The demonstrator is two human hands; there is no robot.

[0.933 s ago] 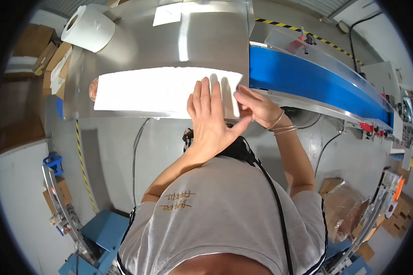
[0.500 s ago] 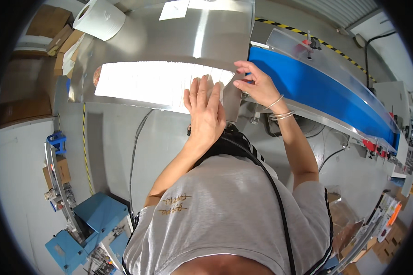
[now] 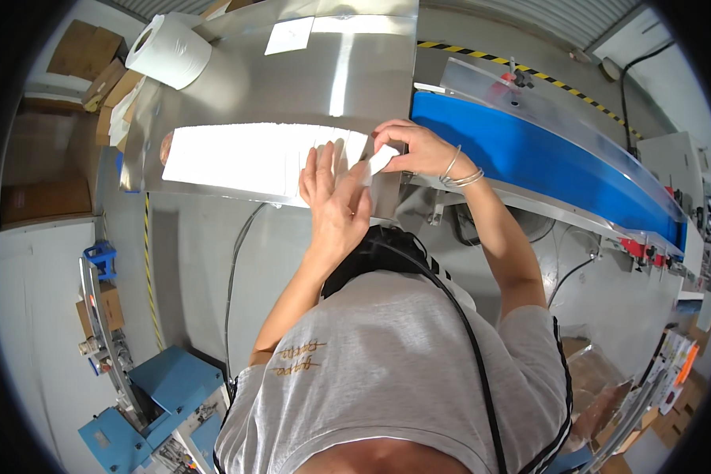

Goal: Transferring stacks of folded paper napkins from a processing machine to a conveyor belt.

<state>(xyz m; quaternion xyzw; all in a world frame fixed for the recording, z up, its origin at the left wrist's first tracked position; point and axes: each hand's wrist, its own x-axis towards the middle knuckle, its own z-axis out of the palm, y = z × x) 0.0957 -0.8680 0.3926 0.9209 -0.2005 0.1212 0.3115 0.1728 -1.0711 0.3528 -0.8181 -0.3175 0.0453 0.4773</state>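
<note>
A long row of thin white pieces (image 3: 237,158), packed side by side, lies along the near edge of the metal table (image 3: 237,87). My left hand (image 3: 336,201) rests on the right part of this row, its fingers stretched out and slightly spread. Just to its right, my right hand (image 3: 423,150) pinches one small white piece (image 3: 383,160) between thumb and fingers at the row's right end. Whether these pieces are paper, cloth or packets I cannot tell. A brownish rounded thing (image 3: 167,147) touches the row's left end.
Right of the table runs a blue conveyor belt (image 3: 513,150) with a clear guard (image 3: 565,118). A large white roll (image 3: 170,54) and a white sheet (image 3: 290,35) lie on the table's far part. A black cable (image 3: 458,304) crosses my shirt. Cardboard boxes (image 3: 83,47) stand far left.
My right hand has moved left and closed on a white piece at the row's right end. My left hand has shifted slightly left along the row. The whole view has tilted a little.
</note>
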